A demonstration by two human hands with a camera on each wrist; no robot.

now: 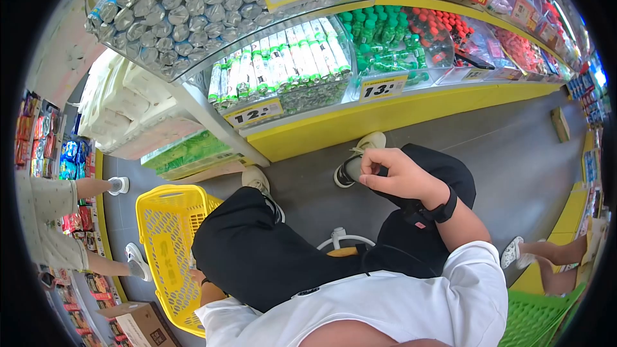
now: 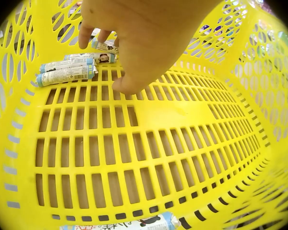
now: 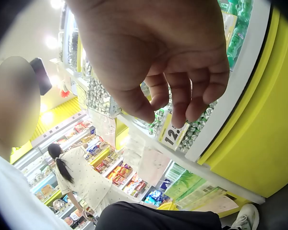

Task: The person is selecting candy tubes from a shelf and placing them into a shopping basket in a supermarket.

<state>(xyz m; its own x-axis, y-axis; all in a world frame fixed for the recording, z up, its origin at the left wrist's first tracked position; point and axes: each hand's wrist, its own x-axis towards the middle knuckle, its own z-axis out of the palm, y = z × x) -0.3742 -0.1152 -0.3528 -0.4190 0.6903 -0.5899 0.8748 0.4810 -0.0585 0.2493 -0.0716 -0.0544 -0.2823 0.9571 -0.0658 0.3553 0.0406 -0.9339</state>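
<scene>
Blue-ended wrapped rolls [image 2: 67, 75] sit in the yellow basket [image 2: 175, 115]; left hand [image 2: 144, 38] over them, thumb spread, looks empty, kinda hard to see. Right hand [image 1: 405, 177] loosely curled, holding nothing.

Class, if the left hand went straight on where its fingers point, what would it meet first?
The left hand would probably meet the wrapped rolls lying in the yellow basket; depth is unclear, so which roll comes first is uncertain.

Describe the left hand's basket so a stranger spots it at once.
Start at the head view's yellow-based display shelf, then drop to the black trousers below it. Left of them is the yellow basket, with the left hand and several wrapped rolls inside. Its perforated yellow walls set it apart from the brown cardboard box near it.
</scene>
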